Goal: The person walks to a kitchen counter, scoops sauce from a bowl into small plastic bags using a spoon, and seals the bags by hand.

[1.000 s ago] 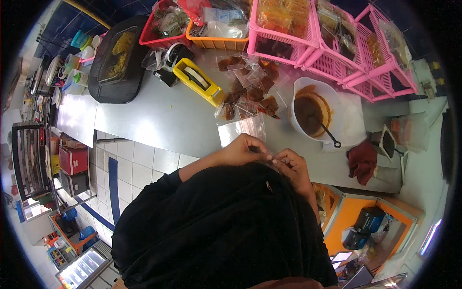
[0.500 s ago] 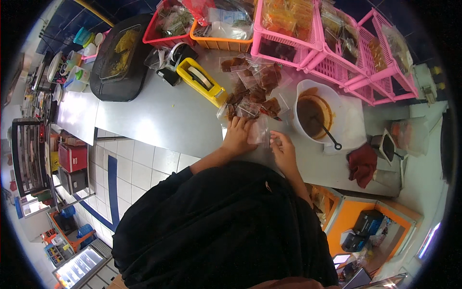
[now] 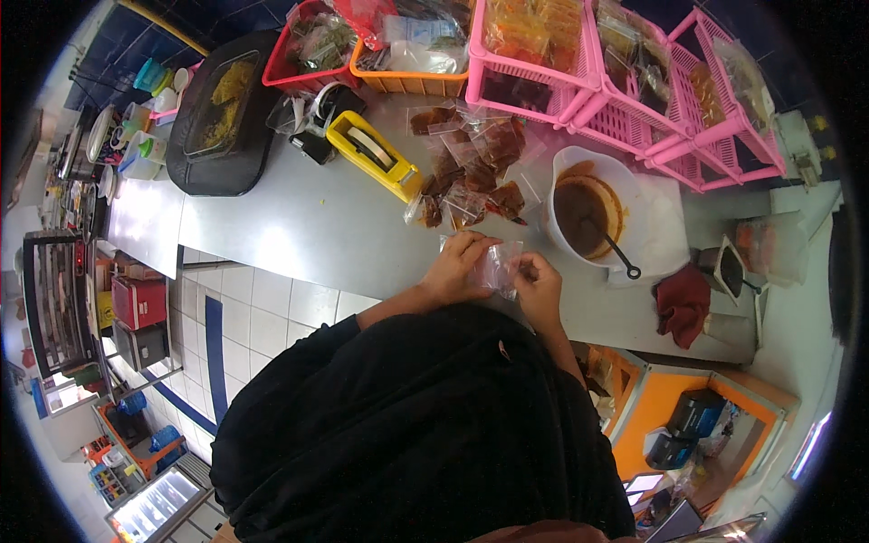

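Observation:
Close to the table's front edge I hold a clear plastic bag (image 3: 496, 267) between both hands. My left hand (image 3: 460, 268) is closed on its left side, the thumb below and the fingers over the top. At the right edge of the bag, my right hand (image 3: 538, 281) pinches the plastic. Whether the bag has anything in it I cannot tell. Just beyond my hands lies a heap of small clear bags of brown sauce (image 3: 475, 154). A white bowl (image 3: 559, 231) of brown sauce, with a black-handled ladle (image 3: 620, 257) in it, stands to the right.
A yellow tape dispenser (image 3: 371, 156) lies left of the sauce bags. Pink stacked baskets (image 3: 579, 95), an orange basket (image 3: 412, 82) and a red basket (image 3: 312, 78) line the back. A maroon cloth (image 3: 683, 306) lies at the right; a black tray (image 3: 217, 136) sits at the left.
Both hands have drawn slightly nearer to me with the plastic bag. My right hand has come in against the bag's edge and now pinches it.

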A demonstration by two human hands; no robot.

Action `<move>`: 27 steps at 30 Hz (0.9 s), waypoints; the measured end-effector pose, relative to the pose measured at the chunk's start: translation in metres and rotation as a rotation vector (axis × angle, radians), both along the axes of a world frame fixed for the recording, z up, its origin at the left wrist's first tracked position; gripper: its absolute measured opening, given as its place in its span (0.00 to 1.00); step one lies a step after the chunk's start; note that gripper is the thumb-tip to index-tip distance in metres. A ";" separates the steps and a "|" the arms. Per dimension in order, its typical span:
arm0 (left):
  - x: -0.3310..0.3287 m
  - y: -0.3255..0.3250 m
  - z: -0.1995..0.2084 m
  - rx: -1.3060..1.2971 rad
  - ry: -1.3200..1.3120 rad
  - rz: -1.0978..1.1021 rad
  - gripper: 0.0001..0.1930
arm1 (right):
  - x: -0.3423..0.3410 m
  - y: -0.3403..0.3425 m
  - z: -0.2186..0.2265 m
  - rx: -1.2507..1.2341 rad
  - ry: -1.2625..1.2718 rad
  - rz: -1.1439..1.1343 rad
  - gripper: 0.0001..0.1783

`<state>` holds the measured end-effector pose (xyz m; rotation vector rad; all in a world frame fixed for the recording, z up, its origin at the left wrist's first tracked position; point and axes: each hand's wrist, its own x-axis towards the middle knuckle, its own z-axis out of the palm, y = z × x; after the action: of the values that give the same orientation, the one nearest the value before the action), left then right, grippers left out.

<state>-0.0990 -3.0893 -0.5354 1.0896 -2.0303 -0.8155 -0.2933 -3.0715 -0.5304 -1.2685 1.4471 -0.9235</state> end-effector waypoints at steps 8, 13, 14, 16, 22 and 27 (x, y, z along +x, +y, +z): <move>-0.003 0.003 0.003 0.019 0.011 -0.011 0.41 | 0.004 0.000 0.016 -0.168 0.197 -0.127 0.11; -0.002 0.002 0.001 -0.026 0.000 0.003 0.42 | -0.002 -0.001 0.012 -0.383 0.418 0.062 0.08; -0.002 0.002 0.001 -0.029 -0.004 0.030 0.42 | -0.001 -0.001 0.014 -0.383 0.417 0.064 0.08; -0.002 0.001 0.002 -0.003 -0.003 0.054 0.42 | 0.003 -0.001 0.022 -0.388 0.337 -0.044 0.07; -0.002 0.002 0.008 0.050 -0.019 0.091 0.42 | 0.004 -0.002 0.031 -0.338 0.294 -0.034 0.06; -0.002 0.002 0.005 0.024 -0.042 0.068 0.43 | 0.000 0.001 0.024 -0.284 0.310 -0.040 0.05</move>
<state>-0.1013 -3.0875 -0.5305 1.1916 -2.0109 -0.7909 -0.2935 -3.0707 -0.5064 -1.6557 1.6248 -1.0188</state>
